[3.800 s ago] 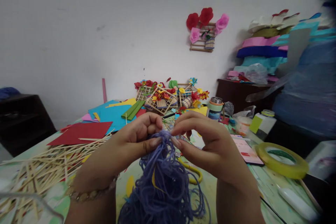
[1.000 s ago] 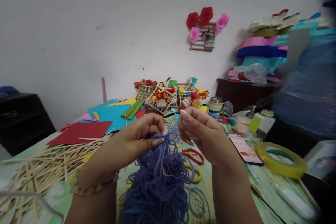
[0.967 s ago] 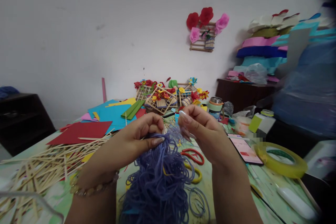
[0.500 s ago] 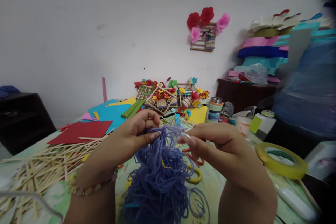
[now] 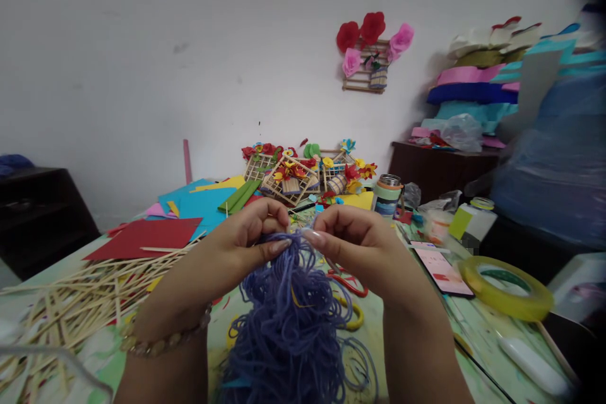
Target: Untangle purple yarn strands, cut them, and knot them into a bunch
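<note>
Head view: purple-blue yarn bundle (image 5: 291, 341) is seen at bottom centre of frame, tangled loops hung down over the counter (image 5: 375, 312). Its gathered top is pinched between thumb and fingers of the left hand (image 5: 250, 240); strands at the same spot are pinched by thumb and fingertips of the right hand (image 5: 355, 237), hands just apart. Which strand is held on the right: too small to tell. Top is best gripped firmly on the left, so nothing slips; strands on the right are best drawn singly, with light, even tension. Snags judged likely: yellow scrap (image 5: 296, 297) is caught in the loops, and red loop handle (image 5: 354, 283) and yellow loop handle (image 5: 355, 323) are found just beside them.
</note>
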Available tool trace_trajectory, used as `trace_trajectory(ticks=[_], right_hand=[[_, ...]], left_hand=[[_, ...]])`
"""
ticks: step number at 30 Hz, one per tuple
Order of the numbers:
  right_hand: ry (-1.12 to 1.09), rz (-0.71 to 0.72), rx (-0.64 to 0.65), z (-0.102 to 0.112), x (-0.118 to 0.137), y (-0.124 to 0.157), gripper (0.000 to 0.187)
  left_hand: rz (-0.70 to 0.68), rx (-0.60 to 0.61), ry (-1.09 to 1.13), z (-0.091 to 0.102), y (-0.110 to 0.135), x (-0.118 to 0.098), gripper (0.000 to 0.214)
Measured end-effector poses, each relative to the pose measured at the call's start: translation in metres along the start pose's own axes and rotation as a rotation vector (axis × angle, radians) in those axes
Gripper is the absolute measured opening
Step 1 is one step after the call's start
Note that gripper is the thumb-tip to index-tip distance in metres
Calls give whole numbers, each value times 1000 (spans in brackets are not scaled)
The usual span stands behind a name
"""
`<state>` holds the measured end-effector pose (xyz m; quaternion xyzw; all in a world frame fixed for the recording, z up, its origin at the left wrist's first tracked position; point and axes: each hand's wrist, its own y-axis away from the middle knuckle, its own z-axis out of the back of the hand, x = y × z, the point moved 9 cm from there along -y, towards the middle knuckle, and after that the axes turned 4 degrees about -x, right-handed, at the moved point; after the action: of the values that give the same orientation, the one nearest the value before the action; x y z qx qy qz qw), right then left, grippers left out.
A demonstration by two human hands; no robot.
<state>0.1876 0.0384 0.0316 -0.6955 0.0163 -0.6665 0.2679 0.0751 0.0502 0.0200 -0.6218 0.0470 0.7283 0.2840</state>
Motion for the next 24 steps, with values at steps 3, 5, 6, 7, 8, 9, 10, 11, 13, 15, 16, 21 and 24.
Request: trace_trajectory(ticks=[3,5,6,7,8,9,10,11,13,15,16,21,24], right_hand=[[-221,-100,218,-15,-7,1,26],[-322,-127,302,-20,-6,3,24],[-353,-125,312,-19,-4,4,23],[-372,-114,305,-18,-2,4,24],[-381,-105,299,-16,-1,4,24],[-380,-102,300,-16,0,5,25],[-374,-103,307,-16,1,6,27],[-368,-109,314,-17,1,6,28],[-378,-136,342,-19,-1,8,28],[-440,-170,391,-24,-2,10,26],[-487,-190,421,-27,-2,12,25],[-617,-266,546,-41,0,26,33],[-582,-301,562,-47,0,32,39]], left_hand=[[-10,37,4,-4,2,-2,13],[-23,74,9,-7,2,-3,12],[-25,92,11,-9,3,-2,12],[-25,104,11,-10,3,-2,11],[-26,111,7,-10,3,-1,11],[-27,109,2,-10,2,-1,11],[-30,103,-3,-9,2,-1,11],[-33,89,-7,-8,2,-1,11],[-34,55,-5,-5,2,-2,12],[-29,44,4,-4,4,-3,12],[-27,48,8,-4,5,-4,11],[-32,42,39,0,14,-9,11],[-44,50,50,2,16,-11,16]])
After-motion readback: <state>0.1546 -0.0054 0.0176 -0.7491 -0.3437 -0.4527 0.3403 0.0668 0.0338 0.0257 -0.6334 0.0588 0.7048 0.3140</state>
